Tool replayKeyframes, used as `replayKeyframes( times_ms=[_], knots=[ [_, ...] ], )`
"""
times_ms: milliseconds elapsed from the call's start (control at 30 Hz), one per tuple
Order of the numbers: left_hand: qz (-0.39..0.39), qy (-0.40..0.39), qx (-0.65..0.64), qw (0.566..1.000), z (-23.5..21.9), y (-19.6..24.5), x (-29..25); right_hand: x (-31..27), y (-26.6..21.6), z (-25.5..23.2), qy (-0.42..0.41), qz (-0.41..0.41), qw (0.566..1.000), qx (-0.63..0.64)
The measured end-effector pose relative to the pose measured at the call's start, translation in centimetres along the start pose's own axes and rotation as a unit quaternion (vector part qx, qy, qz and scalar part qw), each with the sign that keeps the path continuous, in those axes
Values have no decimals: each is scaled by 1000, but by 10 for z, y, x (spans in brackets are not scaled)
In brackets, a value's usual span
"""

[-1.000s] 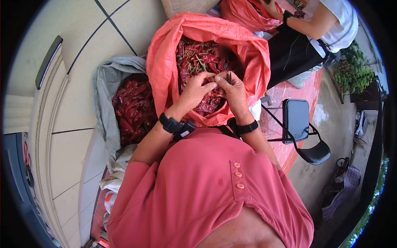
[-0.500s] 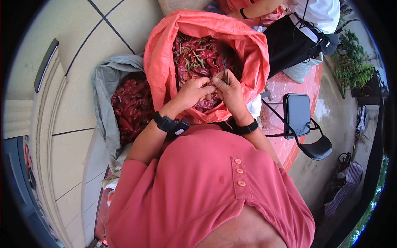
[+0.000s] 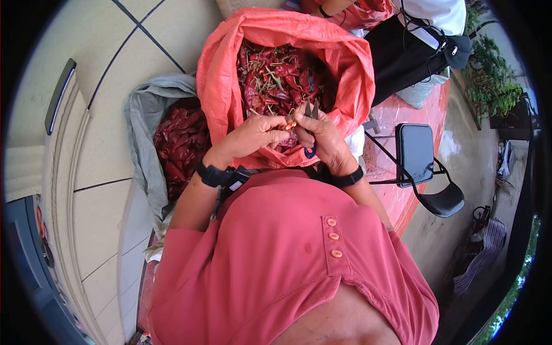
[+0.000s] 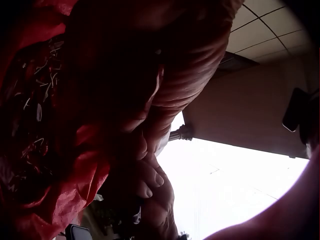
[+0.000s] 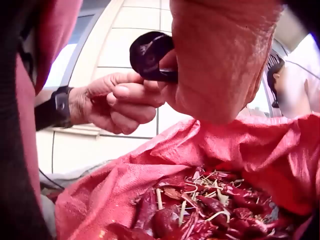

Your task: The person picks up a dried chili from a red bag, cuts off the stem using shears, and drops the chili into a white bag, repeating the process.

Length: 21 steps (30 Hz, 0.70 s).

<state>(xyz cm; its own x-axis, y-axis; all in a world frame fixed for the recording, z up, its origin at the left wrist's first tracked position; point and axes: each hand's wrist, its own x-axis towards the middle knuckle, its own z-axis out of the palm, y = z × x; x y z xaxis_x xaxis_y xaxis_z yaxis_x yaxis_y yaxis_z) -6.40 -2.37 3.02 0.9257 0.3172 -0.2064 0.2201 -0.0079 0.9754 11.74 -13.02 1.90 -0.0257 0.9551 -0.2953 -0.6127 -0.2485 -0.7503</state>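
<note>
- Red dried chillies fill the pink sack at the upper middle of the head view, mixed with pale loose stems; the sack's mouth is rolled open.
- At the sack's near rim the left hand has its fingers curled, pinching one small chilli whose orange-pale end shows at the fingertips.
- Just to the right, the right hand is wrapped round a pair of small scissors; the dark blades stick up beside the chilli and the blue handle end shows below the fingers.
- Compared with a second ago, both hands have come slightly nearer the body, the blades have risen clear above the fingers and now stand apart at the tips, and the blue handle has come into sight.
- My reading is that the scissors are set against the chilli's stem end for a cut; whether the blades touch it is too small to tell.
- Left of the pink sack, a grey sack holds more red chillies, darker and with no loose stems showing.
- A second person sits at the upper right, and a black folding chair stands at mid right on the reddish floor.
</note>
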Motion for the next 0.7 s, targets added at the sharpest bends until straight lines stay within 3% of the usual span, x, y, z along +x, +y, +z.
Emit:
replayKeyframes(
  times_ms=[67, 167, 200, 300, 367, 500, 600, 633, 667, 700],
  knots=[
    [-20, -22, -8, 1000, -5, -2, -8, -4, 3, 11, 29, -40, 995, -89],
    [-77, -115, -19, 990, -2, 8, -29, 2, -5, -2, 198, -139, 968, -62],
    [-39, -104, 38, 993, -2, 13, -36, -4, -13, -15, 203, -135, 964, -106],
    [-66, 131, 36, 989, -15, 11, -66, -29, -28, -35, 218, -141, 946, -195],
    [-55, 244, 163, 955, -33, -7, -84, -42, -11, -60, 262, -126, 924, -247],
    [-98, 347, 470, 805, -65, -45, -114, -59, 37, -103, 356, -100, 879, -301],
    [-110, 357, 511, 774, -79, -72, -122, -69, 76, -138, 381, -52, 821, -422],
    [-115, 357, 545, 750, -79, -73, -121, -74, 84, -141, 377, -53, 761, -525],
    [-120, 357, 578, 724, -78, -73, -121, -77, 90, -144, 374, -21, 755, -538],
    [-65, 386, 563, 728, -73, -62, -113, -79, 95, -145, 371, 10, 749, -549]
  ],
)
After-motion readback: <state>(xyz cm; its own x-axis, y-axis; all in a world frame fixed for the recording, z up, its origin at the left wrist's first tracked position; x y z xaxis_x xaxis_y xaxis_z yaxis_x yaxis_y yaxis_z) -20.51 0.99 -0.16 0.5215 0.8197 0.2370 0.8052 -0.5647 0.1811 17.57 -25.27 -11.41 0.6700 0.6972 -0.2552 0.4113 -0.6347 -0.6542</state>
